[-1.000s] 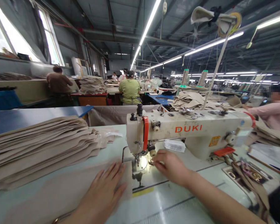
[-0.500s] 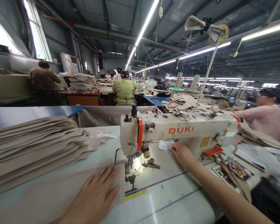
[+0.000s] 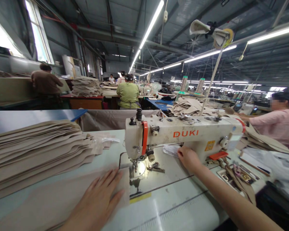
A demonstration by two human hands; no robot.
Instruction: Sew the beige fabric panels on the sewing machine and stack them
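My left hand lies flat, fingers spread, on a beige fabric piece spread on the table just left of the needle plate. My right hand reaches under the arm of the white DUKI sewing machine and touches a small clear plastic packet lying there; its fingers curl at the packet and mostly hide behind it. A small metal tool lies on the lit machine bed between the needle and my right hand.
A tall stack of beige cut pieces fills the table's left side. A tray of buckles and straps sits at the right. A person in pink works at right; other people sit at tables further back.
My right hand left the needle area, where it was beside the small tool, and moved right to the plastic packet under the machine arm. My left hand stayed flat on the fabric.
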